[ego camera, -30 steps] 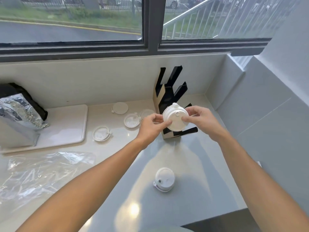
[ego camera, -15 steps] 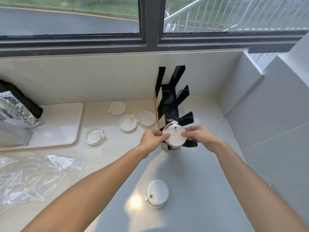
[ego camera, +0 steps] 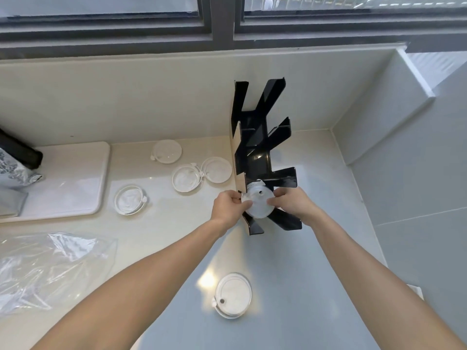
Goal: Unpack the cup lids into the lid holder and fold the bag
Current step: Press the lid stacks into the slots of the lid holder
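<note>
A white cup lid point(ego camera: 259, 202) is held between both hands at the lowest slot of the black lid holder point(ego camera: 260, 157). The left hand point(ego camera: 228, 206) pinches the lid's left edge with thumb and fingertips, and the right hand point(ego camera: 290, 202) pinches its right edge the same way. The holder rises just beyond the hands, its slanted arms fanning out above them.

To the left of the left hand, four more lids lie loose on the surface point(ego camera: 161, 228): two touching point(ego camera: 186, 178) point(ego camera: 216, 170), one farther back point(ego camera: 167, 151), and one point(ego camera: 130, 200) nearer the white tray point(ego camera: 75, 180). Another lid point(ego camera: 233, 295) lies between the forearms, well short of the hands. The clear plastic bag point(ego camera: 48, 267) lies crumpled and flat far to the left of the left arm. A silver foil pouch point(ego camera: 15, 170) stands at the tray's left end.
</note>
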